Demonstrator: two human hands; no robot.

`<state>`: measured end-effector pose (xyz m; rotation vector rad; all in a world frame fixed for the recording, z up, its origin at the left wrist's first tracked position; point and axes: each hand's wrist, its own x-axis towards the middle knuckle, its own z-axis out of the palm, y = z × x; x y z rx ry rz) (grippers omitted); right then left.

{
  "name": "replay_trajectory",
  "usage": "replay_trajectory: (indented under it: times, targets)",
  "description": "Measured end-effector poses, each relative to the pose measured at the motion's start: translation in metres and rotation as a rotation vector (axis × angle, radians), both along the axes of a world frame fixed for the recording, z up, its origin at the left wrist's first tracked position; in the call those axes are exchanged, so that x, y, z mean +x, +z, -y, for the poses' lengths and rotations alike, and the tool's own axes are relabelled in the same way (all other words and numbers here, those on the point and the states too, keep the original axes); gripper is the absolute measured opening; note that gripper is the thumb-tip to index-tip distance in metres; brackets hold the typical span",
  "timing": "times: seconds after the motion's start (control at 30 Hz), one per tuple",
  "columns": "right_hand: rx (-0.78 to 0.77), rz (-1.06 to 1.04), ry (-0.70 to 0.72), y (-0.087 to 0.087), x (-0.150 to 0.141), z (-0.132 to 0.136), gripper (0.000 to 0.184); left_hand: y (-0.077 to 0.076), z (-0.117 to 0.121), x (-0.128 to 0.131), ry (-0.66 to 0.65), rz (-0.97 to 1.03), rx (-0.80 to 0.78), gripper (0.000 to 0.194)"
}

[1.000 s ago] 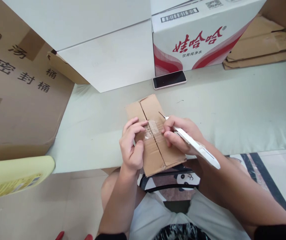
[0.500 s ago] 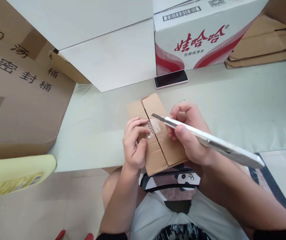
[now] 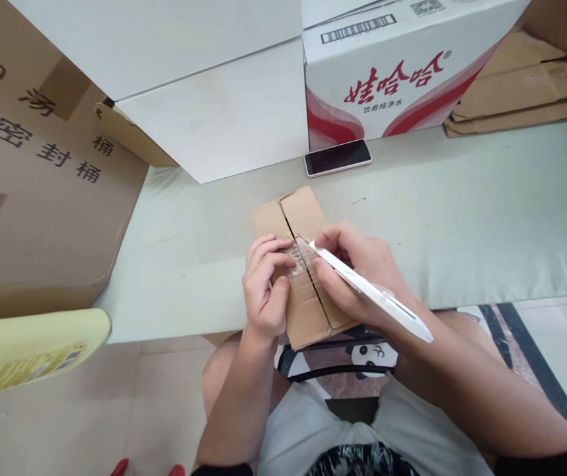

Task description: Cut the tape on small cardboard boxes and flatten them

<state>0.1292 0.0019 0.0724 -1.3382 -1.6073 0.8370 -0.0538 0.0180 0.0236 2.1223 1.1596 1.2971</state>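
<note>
A small brown cardboard box (image 3: 306,301) sits at the bench's front edge, with a dark seam running between its top flaps. Clear tape (image 3: 299,263) crosses the seam near the middle. My left hand (image 3: 266,291) grips the box's left side, fingers curled over the top by the tape. In my right hand (image 3: 363,264) is a white utility knife (image 3: 375,296), its thin blade out and pointing at the seam just above the tape. Whether the blade tip touches the box, I cannot tell. The box's right side is partly hidden by my right hand.
A smartphone (image 3: 338,157) lies behind the box, before a white-and-red carton (image 3: 377,99). Large white boxes (image 3: 224,119) stand at the back, folded cardboard (image 3: 516,92) at the back right. A big brown carton (image 3: 55,218) and a yellow container (image 3: 36,344) are at the left.
My right hand has moved left and down over the box and turned the utility knife, bringing its blade to the seam by the tape. My left hand and the box stay nearly still.
</note>
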Motion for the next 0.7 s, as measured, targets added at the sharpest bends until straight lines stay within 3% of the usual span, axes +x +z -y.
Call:
replay_trajectory:
  times: [0.7]
  targets:
    - [0.016, 0.047, 0.051, 0.0001, 0.0012, 0.0017, 0.007, -0.001, 0.001, 0.0001, 0.009, 0.016, -0.022, 0.015]
